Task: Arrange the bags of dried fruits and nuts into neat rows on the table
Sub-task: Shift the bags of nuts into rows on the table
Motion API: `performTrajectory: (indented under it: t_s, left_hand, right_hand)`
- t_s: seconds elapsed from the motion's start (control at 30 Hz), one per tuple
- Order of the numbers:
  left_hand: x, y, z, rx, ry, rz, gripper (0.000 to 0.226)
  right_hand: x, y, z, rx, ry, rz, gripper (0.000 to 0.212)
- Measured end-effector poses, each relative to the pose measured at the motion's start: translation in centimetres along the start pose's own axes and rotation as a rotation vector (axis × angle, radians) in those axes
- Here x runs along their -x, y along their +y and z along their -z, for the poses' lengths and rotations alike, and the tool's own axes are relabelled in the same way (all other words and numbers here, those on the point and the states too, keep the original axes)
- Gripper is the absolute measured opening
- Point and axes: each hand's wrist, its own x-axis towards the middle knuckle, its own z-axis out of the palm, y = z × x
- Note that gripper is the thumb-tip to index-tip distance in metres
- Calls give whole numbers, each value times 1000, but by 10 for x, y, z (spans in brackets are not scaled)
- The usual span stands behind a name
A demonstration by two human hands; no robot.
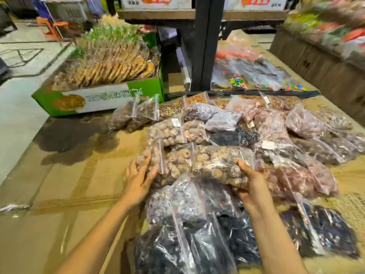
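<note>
Table [65,194] — covered in flattened cardboard, bare on the left side, crowded on the right. Green carton [102,99] of packed biscuits sits at the far left edge; a dark post [205,46] rises behind the heap.

Heap of clear bags [276,135] of dried fruit and nuts spreads from centre to right, overlapping, no clean rows visible yet. Dark-fruit bags [197,246] lie nearest the body; reddish ones to the right.

Bag in hand: the pale-brown nut bag [197,163], lying in the middle of the heap, long axis running left to right across the view, resting on the bags beneath.

Left hand [140,177] cups its left end, fingers spread and pressed against the plastic. Right hand [249,178] takes the right end, thumb on top, fingers under — closed on the bag. Both hands sit at roughly equal reach.

Judgement: open cardboard lies to the left of the grip, so the bag likely shifts that way, kept crosswise.
</note>
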Motion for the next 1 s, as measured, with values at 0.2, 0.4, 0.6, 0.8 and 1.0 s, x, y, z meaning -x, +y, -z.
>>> performTrajectory:
  t_s: [0.2, 0.4, 0.6, 0.8, 1.0]
  left_hand:
    - [6, 12, 23, 400, 76, -58, 71]
    - [-18, 68, 63, 1108, -218, 191, 95]
    - [-66, 22, 90, 1410, 89, 341, 63]
    - [-128, -51, 90, 1134, 119, 410, 67]
    - [-142, -79, 57, 155, -59, 229, 104]
  right_hand:
    - [13, -5, -42, 91, -30, 25, 32]
    - [4, 3, -109, 213, -166, 7, 41]
    - [-19, 21, -164, 583, -207, 206, 41]
    - [-53, 51, -141, 1713, 75, 545, 96]
    - [-57, 66, -129, 1817, 157, 607, 106]
